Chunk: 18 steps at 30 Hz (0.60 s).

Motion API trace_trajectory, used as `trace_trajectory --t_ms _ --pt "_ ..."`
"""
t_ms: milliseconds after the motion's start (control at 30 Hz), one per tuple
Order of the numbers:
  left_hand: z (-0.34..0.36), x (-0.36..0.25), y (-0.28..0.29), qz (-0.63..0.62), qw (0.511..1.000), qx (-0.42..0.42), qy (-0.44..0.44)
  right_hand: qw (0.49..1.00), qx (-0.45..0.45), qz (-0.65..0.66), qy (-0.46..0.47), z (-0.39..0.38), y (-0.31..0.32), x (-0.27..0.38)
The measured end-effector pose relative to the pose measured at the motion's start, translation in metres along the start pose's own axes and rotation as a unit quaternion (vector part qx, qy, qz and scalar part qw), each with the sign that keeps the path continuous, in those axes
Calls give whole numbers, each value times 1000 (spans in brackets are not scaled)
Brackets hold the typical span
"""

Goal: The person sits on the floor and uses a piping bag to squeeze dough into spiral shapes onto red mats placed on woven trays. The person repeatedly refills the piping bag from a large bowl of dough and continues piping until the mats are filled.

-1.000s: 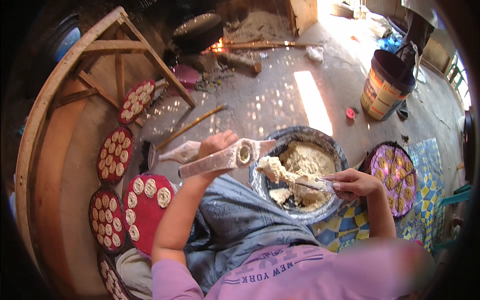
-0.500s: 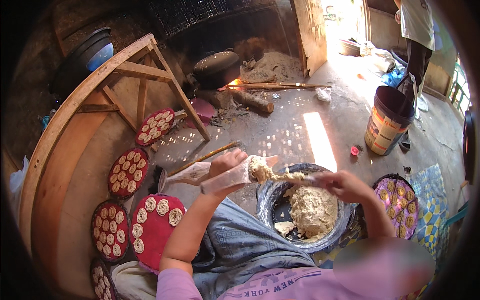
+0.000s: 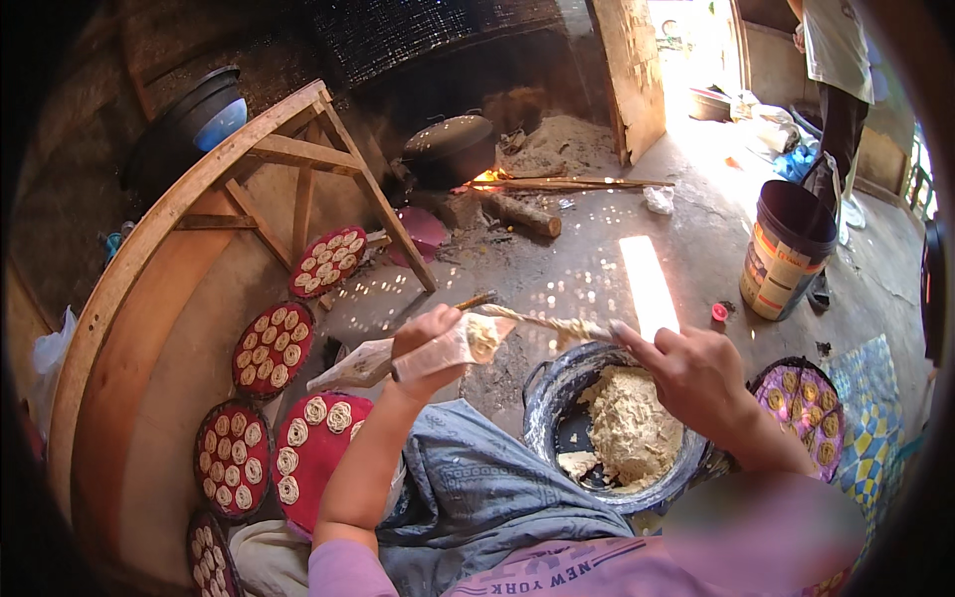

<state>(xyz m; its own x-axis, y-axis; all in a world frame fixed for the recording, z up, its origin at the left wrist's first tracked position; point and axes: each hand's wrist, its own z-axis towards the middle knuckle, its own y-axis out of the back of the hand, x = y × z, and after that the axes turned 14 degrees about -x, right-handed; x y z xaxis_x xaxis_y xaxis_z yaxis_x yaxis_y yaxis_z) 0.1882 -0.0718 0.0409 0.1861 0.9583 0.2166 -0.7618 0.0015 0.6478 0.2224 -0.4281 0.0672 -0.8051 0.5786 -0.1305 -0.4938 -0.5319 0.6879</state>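
your left hand [image 3: 426, 333] is curled around a pale press [image 3: 438, 356], fingers wrapped over it with little gap showing. the press lies sideways in front of you, long axis running left to right and rising slightly rightward, its hollow end, with dough inside, on the side toward your right hand [image 3: 691, 373].

that right hand has its fingers closed about the near end of a spatula [image 3: 572, 326] smeared with dough. the spatula points left, almost level, so its far tip sits at the upper edge of the press's hollow; whether they touch, you cannot tell from here.

the dough mound [image 3: 635, 426] rests in the dark tub [image 3: 534, 423], just below and left of your right hand, which is clearly the nearer one. the large red tray [image 3: 333, 458] lies beside your left forearm, dough coils [image 3: 288, 461] along its edge.
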Motion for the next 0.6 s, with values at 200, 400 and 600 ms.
trace_trajectory --t_ms 200,400,600 --pt "16 -34 12 -70 995 -40 59 997 44 12 57 23 2 7" --pt "18 -39 15 -60 997 -33 34 998 26 43 40 16 -7 27" --pt "22 -17 24 50 985 -147 73 921 -4 288 -262 -16 -51 23"
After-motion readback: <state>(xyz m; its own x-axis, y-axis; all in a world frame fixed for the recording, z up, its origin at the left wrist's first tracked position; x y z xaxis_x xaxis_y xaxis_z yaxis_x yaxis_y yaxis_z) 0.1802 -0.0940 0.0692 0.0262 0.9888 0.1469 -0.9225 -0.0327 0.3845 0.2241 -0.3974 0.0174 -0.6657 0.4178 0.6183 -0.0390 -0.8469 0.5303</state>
